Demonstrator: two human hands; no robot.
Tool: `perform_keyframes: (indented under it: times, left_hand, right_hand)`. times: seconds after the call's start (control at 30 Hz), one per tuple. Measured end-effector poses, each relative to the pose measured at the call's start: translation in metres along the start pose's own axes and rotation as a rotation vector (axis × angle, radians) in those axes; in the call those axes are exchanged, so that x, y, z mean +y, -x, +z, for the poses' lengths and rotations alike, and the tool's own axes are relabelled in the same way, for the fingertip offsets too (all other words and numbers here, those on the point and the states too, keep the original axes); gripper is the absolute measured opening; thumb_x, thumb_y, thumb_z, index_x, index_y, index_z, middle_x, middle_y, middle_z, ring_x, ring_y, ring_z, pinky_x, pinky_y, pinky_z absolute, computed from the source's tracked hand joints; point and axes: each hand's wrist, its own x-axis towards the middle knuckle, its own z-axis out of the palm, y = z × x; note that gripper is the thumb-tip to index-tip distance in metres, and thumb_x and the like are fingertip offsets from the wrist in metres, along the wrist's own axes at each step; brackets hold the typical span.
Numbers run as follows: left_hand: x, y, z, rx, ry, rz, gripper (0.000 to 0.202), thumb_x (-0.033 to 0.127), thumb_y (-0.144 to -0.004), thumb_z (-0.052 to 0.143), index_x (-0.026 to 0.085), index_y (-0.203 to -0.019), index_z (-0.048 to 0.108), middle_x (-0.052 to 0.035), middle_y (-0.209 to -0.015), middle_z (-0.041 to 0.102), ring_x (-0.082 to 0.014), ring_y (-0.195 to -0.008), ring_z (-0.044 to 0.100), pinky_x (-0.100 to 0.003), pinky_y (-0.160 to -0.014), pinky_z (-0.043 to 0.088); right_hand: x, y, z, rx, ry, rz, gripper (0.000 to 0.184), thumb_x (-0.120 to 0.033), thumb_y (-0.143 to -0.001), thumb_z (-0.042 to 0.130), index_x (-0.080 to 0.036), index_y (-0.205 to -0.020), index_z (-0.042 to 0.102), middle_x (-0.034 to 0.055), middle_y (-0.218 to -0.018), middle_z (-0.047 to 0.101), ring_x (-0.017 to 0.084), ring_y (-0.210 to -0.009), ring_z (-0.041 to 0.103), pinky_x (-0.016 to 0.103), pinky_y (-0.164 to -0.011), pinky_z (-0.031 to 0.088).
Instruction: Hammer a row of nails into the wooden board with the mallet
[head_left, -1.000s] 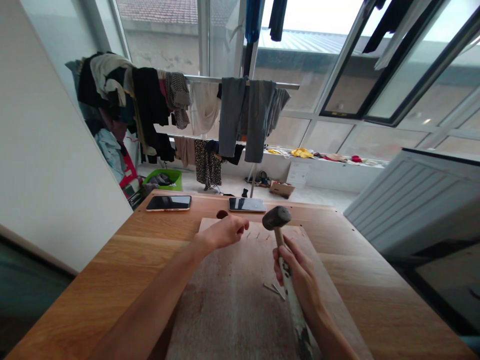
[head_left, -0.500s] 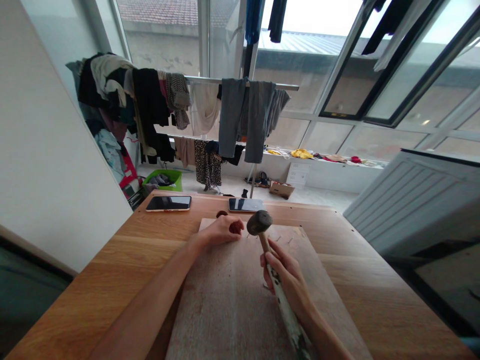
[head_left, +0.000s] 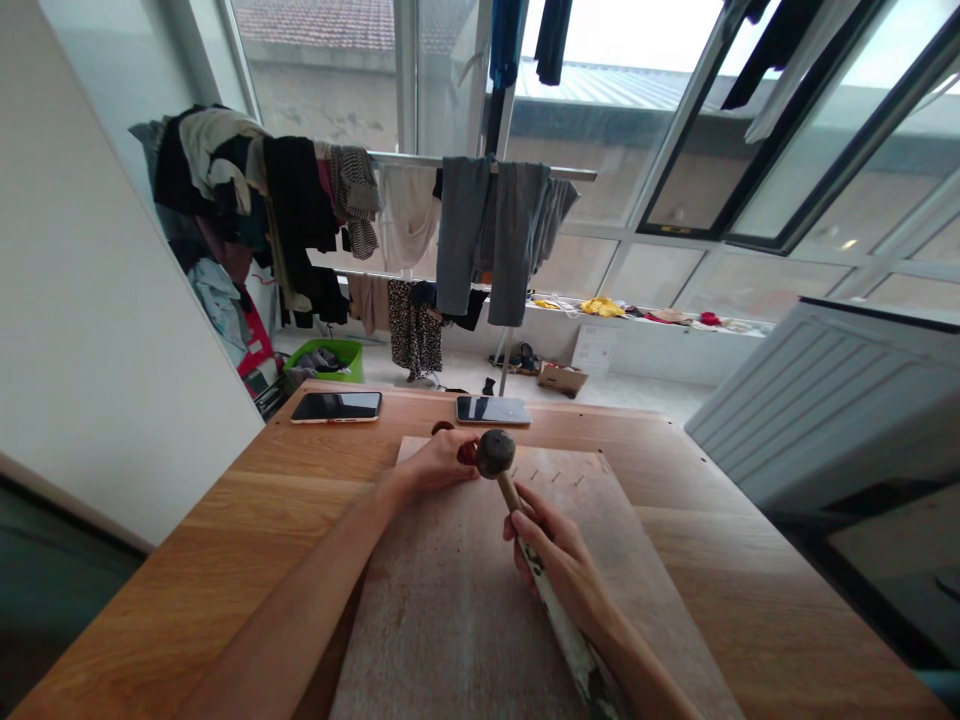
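My right hand (head_left: pixel 559 550) is wrapped round the worn, paint-flecked handle of a hammer (head_left: pixel 496 455), whose dark round head is close beside my left hand. The fingers of my left hand (head_left: pixel 439 460) are pinched together over the far edge of a wooden board (head_left: pixel 427 600). What they hold, if anything, is hidden behind the hammer head and the fingers. To the right of the head, several thin nails (head_left: pixel 555 477) stand up from the board in a row, some leaning.
The board lies on a wooden table (head_left: pixel 225 530). Two phones, a black one (head_left: pixel 337 406) and a grey one (head_left: pixel 493 410), lie at its far edge. A small brown round thing (head_left: pixel 442 427) is behind my left hand. Beyond stand a laundry rack (head_left: pixel 480 168) and a green basket (head_left: pixel 349 355).
The hammer and my right hand have moved left, bringing the head up to my left fingertips. My left hand has stayed nearly in place.
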Motion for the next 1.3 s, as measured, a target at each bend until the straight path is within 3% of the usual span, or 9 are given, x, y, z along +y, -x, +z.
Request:
perform_keyframes:
  times: [0.4, 0.53, 0.63, 0.77, 0.87, 1.03, 1.17, 1.3]
  left_hand:
    - [0.001, 0.001, 0.0, -0.016, -0.037, -0.023, 0.021, 0.013, -0.07, 0.069, 0.014, -0.09, 0.064, 0.0021, -0.072, 0.062, -0.0113, -0.065, 0.057, -0.019, -0.058, 0.041]
    - [0.011, 0.003, -0.008, -0.017, -0.069, -0.066, 0.038, 0.027, -0.065, 0.08, 0.015, -0.094, 0.058, 0.0016, -0.078, 0.059, -0.012, -0.066, 0.057, -0.021, -0.057, 0.042]
    - [0.032, 0.004, -0.01, -0.023, -0.179, 0.01, 0.027, 0.025, -0.068, 0.076, 0.015, -0.086, 0.058, 0.0019, -0.077, 0.056, -0.0115, -0.067, 0.053, -0.021, -0.057, 0.04]
    - [0.073, 0.009, 0.009, -0.262, -0.29, 0.17, 0.015, 0.02, -0.073, 0.07, 0.017, -0.085, 0.062, 0.0006, -0.08, 0.059, -0.0125, -0.072, 0.055, -0.023, -0.062, 0.041]
    - [0.097, 0.015, 0.035, -0.438, -0.475, 0.223, 0.021, 0.031, -0.073, 0.073, 0.018, -0.088, 0.067, -0.0036, -0.093, 0.063, -0.0163, -0.077, 0.058, -0.026, -0.063, 0.041]
    - [0.102, 0.024, 0.068, -0.523, -0.701, 0.263, 0.02, 0.034, -0.08, 0.068, 0.015, -0.084, 0.072, -0.013, -0.101, 0.065, -0.0218, -0.077, 0.063, -0.032, -0.059, 0.042]
    - [0.098, 0.025, 0.066, -0.478, -0.697, 0.26, 0.013, 0.028, -0.073, 0.074, 0.015, -0.076, 0.073, -0.0124, -0.082, 0.067, -0.0224, -0.068, 0.062, -0.033, -0.056, 0.043]
    - [0.099, 0.026, 0.034, -0.391, -0.586, 0.08, 0.014, 0.017, -0.062, 0.076, 0.019, -0.057, 0.063, -0.0007, -0.051, 0.051, -0.0151, -0.05, 0.049, -0.028, -0.048, 0.036]
  right_hand:
    - [-0.002, 0.001, -0.002, 0.0, 0.0, -0.004, 0.057, -0.051, -0.087, 0.063, -0.019, -0.133, 0.056, -0.0004, -0.079, 0.06, 0.006, -0.039, 0.048, 0.019, -0.032, 0.037]
    - [-0.015, 0.002, -0.008, 0.111, -0.037, -0.043, 0.056, -0.05, -0.084, 0.066, -0.018, -0.129, 0.058, -0.0014, -0.077, 0.059, 0.006, -0.037, 0.045, 0.019, -0.031, 0.034]
    - [-0.025, 0.004, -0.016, 0.217, -0.08, -0.067, 0.05, -0.048, -0.084, 0.066, -0.018, -0.123, 0.06, -0.0019, -0.073, 0.058, 0.006, -0.037, 0.044, 0.019, -0.032, 0.033]
    - [-0.03, 0.004, -0.027, 0.286, -0.152, -0.071, 0.041, -0.045, -0.083, 0.067, -0.019, -0.114, 0.061, -0.0025, -0.072, 0.057, 0.006, -0.039, 0.044, 0.019, -0.033, 0.033]
    - [-0.027, 0.003, -0.031, 0.292, -0.185, -0.078, 0.033, -0.043, -0.084, 0.067, -0.02, -0.106, 0.061, -0.003, -0.073, 0.058, 0.006, -0.04, 0.044, 0.018, -0.033, 0.032]
    - [-0.025, 0.002, -0.031, 0.284, -0.183, -0.102, 0.025, -0.044, -0.085, 0.066, -0.02, -0.091, 0.06, -0.0034, -0.071, 0.055, 0.005, -0.041, 0.044, 0.018, -0.034, 0.032]
    - [-0.027, 0.002, -0.029, 0.288, -0.133, -0.097, 0.028, -0.045, -0.085, 0.065, -0.019, -0.093, 0.06, -0.0037, -0.066, 0.053, 0.006, -0.039, 0.042, 0.019, -0.033, 0.032]
    - [-0.029, 0.002, -0.027, 0.298, -0.164, -0.075, 0.033, -0.045, -0.082, 0.068, -0.019, -0.1, 0.06, -0.0028, -0.071, 0.055, 0.006, -0.04, 0.044, 0.019, -0.034, 0.033]
